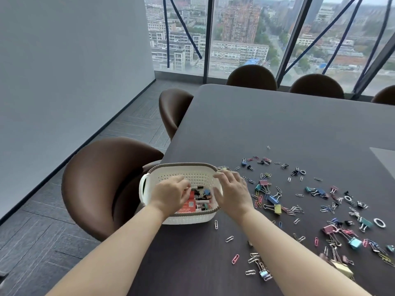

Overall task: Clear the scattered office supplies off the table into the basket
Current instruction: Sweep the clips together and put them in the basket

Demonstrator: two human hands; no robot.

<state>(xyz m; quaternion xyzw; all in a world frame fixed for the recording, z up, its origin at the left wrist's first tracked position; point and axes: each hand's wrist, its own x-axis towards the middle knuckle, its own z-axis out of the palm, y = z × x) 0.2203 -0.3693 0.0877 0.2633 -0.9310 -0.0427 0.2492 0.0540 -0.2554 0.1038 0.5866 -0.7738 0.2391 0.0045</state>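
Note:
A white perforated basket [188,175] with a brown rim stands at the dark table's left edge. Inside lie binder clips, a marker and red packets [189,205]. My left hand [171,194] hangs over the basket's inside, fingers curled loosely; whether it holds anything is unclear. My right hand [232,192] hovers over the basket's right rim with fingers spread and nothing in it. Coloured binder clips and paper clips [320,208] lie scattered on the table to the right of the basket, several near my right forearm.
The dark table [277,124] stretches away to the right. Brown chairs stand at its left side [102,189] and far side [252,77]. A grey mat corner [384,159] shows at the right edge. Windows lie beyond.

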